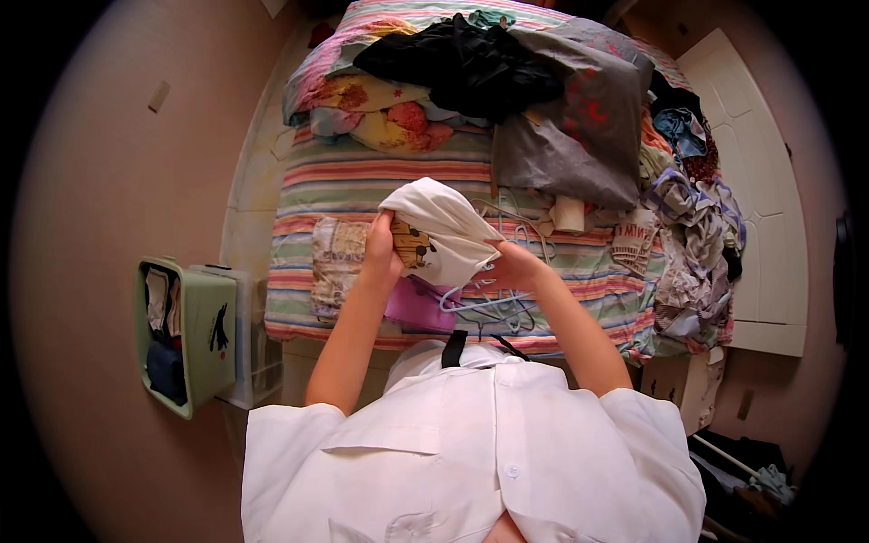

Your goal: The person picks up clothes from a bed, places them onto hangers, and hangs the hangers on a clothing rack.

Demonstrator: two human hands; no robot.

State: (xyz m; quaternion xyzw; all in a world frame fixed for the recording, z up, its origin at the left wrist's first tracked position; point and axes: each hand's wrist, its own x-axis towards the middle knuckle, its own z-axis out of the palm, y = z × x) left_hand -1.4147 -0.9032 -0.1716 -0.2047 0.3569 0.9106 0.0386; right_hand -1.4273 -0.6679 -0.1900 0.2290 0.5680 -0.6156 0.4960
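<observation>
A white cloth garment with a printed picture is held up between my two hands over the striped bed. My left hand grips its left edge, and my right hand pinches its right edge, the lower fingers spread. Below the garment a purple cloth lies on the bed, with several pale blue clothes hangers beside it. To the left of my left hand lies a folded patterned cloth. The garment hides part of the bed and of the purple cloth.
On the striped bed lie a black garment, a grey bag-like item with red marks, a floral quilt, a white roll and a clothes pile. At left stands a green bin holding clothes; a white door is at right.
</observation>
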